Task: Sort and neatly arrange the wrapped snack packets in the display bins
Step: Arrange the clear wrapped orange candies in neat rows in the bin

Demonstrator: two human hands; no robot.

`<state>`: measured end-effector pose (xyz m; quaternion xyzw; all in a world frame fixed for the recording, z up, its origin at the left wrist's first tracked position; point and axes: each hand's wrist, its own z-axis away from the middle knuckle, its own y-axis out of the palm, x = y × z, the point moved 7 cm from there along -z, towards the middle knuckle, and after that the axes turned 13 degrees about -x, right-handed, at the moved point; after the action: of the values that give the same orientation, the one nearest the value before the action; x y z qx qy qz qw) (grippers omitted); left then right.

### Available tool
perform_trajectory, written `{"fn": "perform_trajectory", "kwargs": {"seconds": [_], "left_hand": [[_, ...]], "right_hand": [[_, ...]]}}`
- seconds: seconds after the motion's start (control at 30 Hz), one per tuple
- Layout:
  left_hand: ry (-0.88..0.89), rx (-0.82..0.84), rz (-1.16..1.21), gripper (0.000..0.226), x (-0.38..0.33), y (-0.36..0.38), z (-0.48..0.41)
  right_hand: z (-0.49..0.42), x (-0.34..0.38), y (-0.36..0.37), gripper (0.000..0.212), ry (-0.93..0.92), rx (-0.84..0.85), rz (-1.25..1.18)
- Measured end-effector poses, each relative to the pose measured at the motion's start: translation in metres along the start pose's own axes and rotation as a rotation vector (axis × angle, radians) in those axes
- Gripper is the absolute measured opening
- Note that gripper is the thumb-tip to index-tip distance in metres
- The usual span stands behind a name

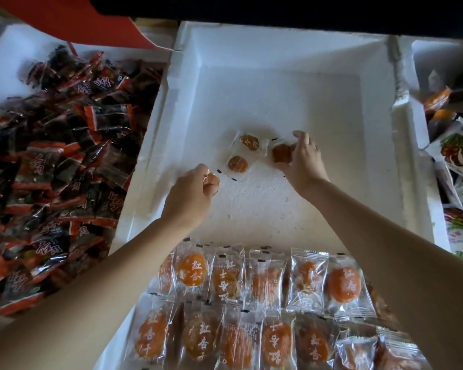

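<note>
White foam bin (pixel 278 76) at centre, floor pitted and crumbly. Left hand (pixel 190 193) pinches clear-wrapped apricot packet (pixel 211 180) at 9 o'clock of loose cluster. Right hand (pixel 304 158) curls round second packet (pixel 281 153) at 3 o'clock. Hands apart, loose packets (pixel 249 142) between. Tidy rows (pixel 251 303) at 6 o'clock, beneath forearms.

Risks: slick film slips from pinch; forearm drags rows askew.

Dark red packets (pixel 51 169) heaped at 9 o'clock, white-green packs (pixel 457 156) at 3 o'clock. Room dim, black at 12 o'clock.
</note>
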<state>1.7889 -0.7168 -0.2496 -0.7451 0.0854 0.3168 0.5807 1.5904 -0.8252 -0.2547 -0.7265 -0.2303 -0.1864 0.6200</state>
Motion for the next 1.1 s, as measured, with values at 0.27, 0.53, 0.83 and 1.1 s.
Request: {"fn": "perform_trajectory", "kwargs": {"seconds": [0.27, 0.53, 0.83, 1.1], "left_hand": [[-0.284, -0.062, 0.443, 0.021, -0.005, -0.015, 0.005], [-0.565, 0.096, 0.859, 0.023, -0.031, -0.011, 0.031], [-0.519, 0.063, 0.836, 0.027, -0.010, -0.031, 0.039], [-0.525, 0.032, 0.768, 0.029, 0.013, -0.035, 0.037]], "right_hand": [[0.019, -0.021, -0.039, 0.028, 0.224, -0.206, -0.195], [0.075, 0.062, -0.030, 0.014, 0.088, 0.179, -0.558], [0.050, 0.084, -0.020, 0.027, -0.089, 0.080, -0.438], [-0.001, 0.068, 0.033, 0.058, -0.294, 0.171, 0.049]]}}
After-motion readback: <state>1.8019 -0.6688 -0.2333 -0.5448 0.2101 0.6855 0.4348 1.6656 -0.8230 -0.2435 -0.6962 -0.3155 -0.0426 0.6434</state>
